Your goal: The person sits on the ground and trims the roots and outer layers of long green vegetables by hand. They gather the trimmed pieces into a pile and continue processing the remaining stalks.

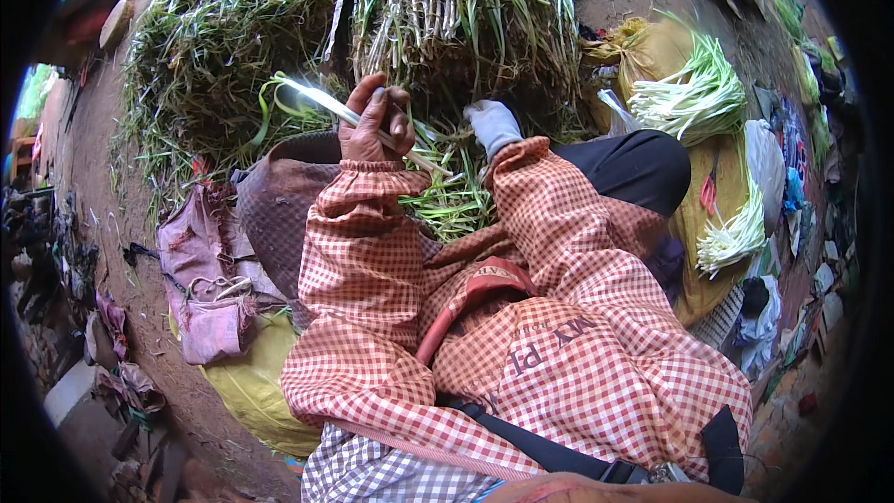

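My bare left hand (375,122) pinches a few pale peeled stalks (318,92), with green leaf ends curling out to the left and white ends slanting down to the right. They resemble young garlic or scallions. My right hand (492,127), in a light grey glove, is at the lower rooty edge of an unpeeled bundle (433,7). Its fingertips are partly hidden, so I cannot see whether they grip a stalk. Between my forearms, green leaf scraps (454,206) lie in my lap.
A heap of dry leaves and stalks (230,49) spreads at the front left. Cleaned stalks lie on the right in a large bunch (691,94) and a smaller one (733,234). Red-handled scissors (709,192) rest on yellow sacking (688,293). Pink cloth (209,293) lies on the left.
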`<action>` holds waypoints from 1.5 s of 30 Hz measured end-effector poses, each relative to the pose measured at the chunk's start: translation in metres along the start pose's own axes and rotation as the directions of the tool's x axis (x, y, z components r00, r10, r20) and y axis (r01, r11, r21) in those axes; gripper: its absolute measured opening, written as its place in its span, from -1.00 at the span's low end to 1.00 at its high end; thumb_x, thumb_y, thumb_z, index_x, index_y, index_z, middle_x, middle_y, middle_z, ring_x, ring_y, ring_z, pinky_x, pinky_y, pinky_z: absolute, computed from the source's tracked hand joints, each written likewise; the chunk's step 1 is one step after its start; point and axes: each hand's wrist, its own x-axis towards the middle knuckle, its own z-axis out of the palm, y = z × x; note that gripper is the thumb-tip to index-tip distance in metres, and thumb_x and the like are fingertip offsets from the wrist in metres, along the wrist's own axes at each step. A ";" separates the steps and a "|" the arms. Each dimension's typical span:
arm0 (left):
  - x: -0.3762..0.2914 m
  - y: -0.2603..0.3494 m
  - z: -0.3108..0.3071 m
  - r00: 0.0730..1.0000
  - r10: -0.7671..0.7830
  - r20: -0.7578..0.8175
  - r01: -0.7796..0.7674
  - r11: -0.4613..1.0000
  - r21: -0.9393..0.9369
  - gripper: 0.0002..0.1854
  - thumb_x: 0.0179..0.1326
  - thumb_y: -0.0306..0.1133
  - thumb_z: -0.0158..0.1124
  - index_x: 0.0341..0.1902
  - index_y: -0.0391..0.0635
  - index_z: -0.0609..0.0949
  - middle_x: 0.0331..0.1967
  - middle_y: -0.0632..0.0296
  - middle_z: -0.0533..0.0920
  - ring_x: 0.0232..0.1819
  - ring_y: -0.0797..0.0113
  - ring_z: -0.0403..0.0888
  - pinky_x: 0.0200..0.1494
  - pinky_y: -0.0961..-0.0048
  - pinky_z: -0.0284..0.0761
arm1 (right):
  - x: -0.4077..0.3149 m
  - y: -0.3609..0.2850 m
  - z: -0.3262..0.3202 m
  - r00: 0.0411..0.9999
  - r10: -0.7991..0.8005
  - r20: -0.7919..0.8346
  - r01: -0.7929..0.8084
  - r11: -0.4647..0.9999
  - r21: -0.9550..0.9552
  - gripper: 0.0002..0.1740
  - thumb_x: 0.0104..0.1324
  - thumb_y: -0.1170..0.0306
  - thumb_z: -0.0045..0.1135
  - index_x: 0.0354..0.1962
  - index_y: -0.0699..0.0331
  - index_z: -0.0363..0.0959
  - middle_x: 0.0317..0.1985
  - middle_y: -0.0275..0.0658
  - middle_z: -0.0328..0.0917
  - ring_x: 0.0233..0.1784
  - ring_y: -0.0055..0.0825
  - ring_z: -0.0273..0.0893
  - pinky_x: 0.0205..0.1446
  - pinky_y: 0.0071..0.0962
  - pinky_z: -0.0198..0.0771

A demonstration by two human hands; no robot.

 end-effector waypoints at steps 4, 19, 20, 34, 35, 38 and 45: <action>-0.003 0.001 0.005 0.995 0.054 -0.087 -0.036 0.980 0.197 -0.75 0.19 -0.53 0.10 -0.04 -0.13 0.46 -0.30 0.07 0.61 -0.72 0.56 0.38 -0.81 0.67 0.14 | -0.033 0.005 -0.002 0.981 -0.181 0.071 0.147 0.931 0.335 -0.70 0.15 0.29 0.05 -0.20 0.24 0.51 -0.34 -0.15 0.58 -0.23 -0.43 0.51 -0.08 -0.56 0.36; -0.002 -0.002 0.011 0.983 0.025 -0.184 0.036 0.946 0.323 -0.80 0.14 -0.49 0.20 -0.13 -0.08 0.53 -0.39 0.19 0.65 -0.78 0.63 0.31 -0.80 0.70 0.10 | -0.036 -0.005 -0.011 0.909 -0.276 0.312 0.215 0.952 0.216 -0.74 0.19 0.31 0.03 -0.15 0.12 0.49 -0.38 -0.20 0.57 -0.45 -0.53 0.48 -0.29 -0.57 0.40; -0.001 -0.004 0.011 0.983 0.000 -0.184 0.056 0.954 0.294 -0.81 0.14 -0.48 0.21 -0.14 -0.07 0.53 -0.41 0.20 0.65 -0.78 0.61 0.32 -0.81 0.69 0.10 | -0.040 -0.004 -0.012 0.910 -0.252 0.329 0.166 0.949 0.266 -0.71 0.18 0.31 0.06 -0.14 0.17 0.49 -0.35 -0.19 0.57 -0.41 -0.53 0.48 -0.25 -0.61 0.39; 0.008 -0.006 0.000 0.949 0.033 -0.315 0.090 0.926 0.367 -0.80 0.15 -0.46 0.20 -0.13 -0.06 0.55 -0.41 0.20 0.63 -0.80 0.59 0.33 -0.85 0.66 0.10 | -0.012 -0.032 0.027 0.935 -0.315 0.163 0.240 0.900 0.364 -0.68 0.17 0.26 0.10 -0.14 0.21 0.48 -0.19 -0.12 0.56 -0.10 -0.32 0.50 0.05 -0.49 0.31; 0.009 -0.006 0.001 0.955 0.085 -0.283 0.027 0.928 0.371 -0.80 0.15 -0.47 0.20 -0.12 -0.06 0.55 -0.39 0.19 0.63 -0.80 0.61 0.33 -0.85 0.67 0.09 | -0.018 -0.028 0.025 0.905 -0.374 0.203 0.295 0.895 0.335 -0.78 0.19 0.30 0.08 -0.24 0.19 0.53 -0.29 -0.20 0.59 -0.22 -0.43 0.52 -0.04 -0.55 0.34; 0.010 -0.008 0.003 0.957 0.071 -0.282 0.042 0.925 0.378 -0.79 0.16 -0.47 0.19 -0.11 -0.06 0.56 -0.35 0.19 0.63 -0.79 0.61 0.33 -0.85 0.67 0.09 | -0.027 -0.020 0.017 0.919 -0.355 0.168 0.274 0.885 0.376 -0.77 0.15 0.36 0.14 -0.21 0.18 0.54 -0.39 -0.35 0.57 -0.30 -0.66 0.43 -0.10 -0.66 0.31; 0.006 -0.013 0.008 0.984 0.013 -0.179 0.069 0.894 0.442 -0.79 0.22 -0.40 0.13 -0.07 -0.10 0.54 -0.34 0.19 0.64 -0.81 0.60 0.32 -0.83 0.66 0.09 | 0.010 -0.043 0.029 0.978 -0.207 -0.028 0.206 0.941 0.269 -0.34 0.02 0.19 0.24 0.04 0.34 0.31 -0.04 0.04 0.45 0.06 -0.10 0.39 0.14 -0.36 0.25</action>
